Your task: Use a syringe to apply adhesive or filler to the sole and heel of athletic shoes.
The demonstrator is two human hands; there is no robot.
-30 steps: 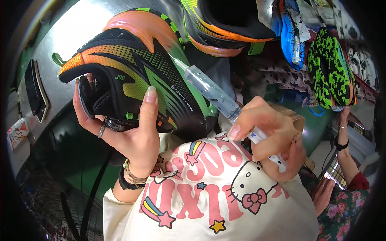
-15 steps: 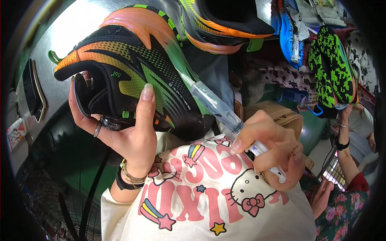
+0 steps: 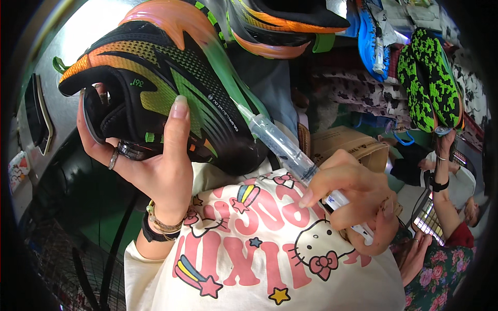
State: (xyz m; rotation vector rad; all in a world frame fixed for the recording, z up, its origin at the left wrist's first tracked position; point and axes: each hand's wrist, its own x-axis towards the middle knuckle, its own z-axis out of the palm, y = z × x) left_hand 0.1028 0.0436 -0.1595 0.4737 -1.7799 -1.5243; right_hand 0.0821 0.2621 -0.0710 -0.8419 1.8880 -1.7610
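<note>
A black, orange and green sneaker (image 3: 174,72) is tilted on its side in my left hand (image 3: 166,145). My thumb presses on its side panel while the other fingers reach into and around the collar opening. My right hand (image 3: 358,194) is closed around a clear plastic syringe (image 3: 282,147), its fingers on the barrel's rear and the plunger. The syringe's thin tip meets the sneaker along the line where the upper joins the green, translucent sole; whether liquid comes out is too small to tell.
A matching sneaker (image 3: 290,28) lies at the top. At the right, a co-worker's hand (image 3: 444,142) holds up green-and-black shoes (image 3: 430,83). Near them are a blue sole (image 3: 369,46) and a cardboard box (image 3: 347,142). A dark flat object (image 3: 39,114) rests on the metal table (image 3: 54,90).
The sneaker and my left hand have shifted a little left and up. The syringe tip has stayed at the sole edge, now slightly farther along it toward the toe.
</note>
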